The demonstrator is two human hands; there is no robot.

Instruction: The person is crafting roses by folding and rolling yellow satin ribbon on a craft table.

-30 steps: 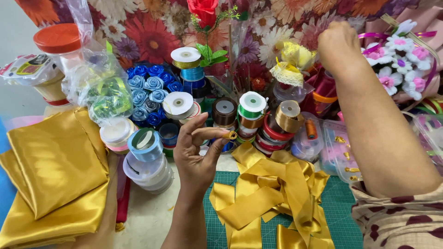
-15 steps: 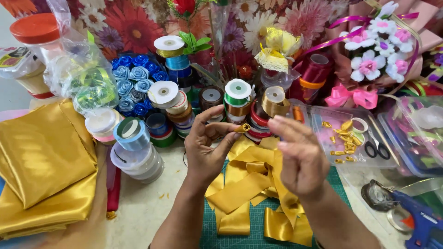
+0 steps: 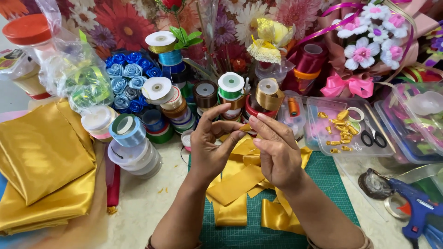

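My left hand and my right hand meet above a green cutting mat. Between their fingertips they pinch a small folded piece of gold ribbon. Under the hands lies a loose pile of gold satin ribbon strips on the mat. Both forearms reach up from the bottom edge of the view.
Stacked ribbon spools and blue fabric roses crowd the back. Folded gold satin cloth lies at left. A clear tray holds small gold pieces and scissors. A blue glue gun rests at right. Pink flower bouquet behind.
My right hand came down from the back right and joined the left hand on the small gold ribbon piece. The view shifted slightly left.
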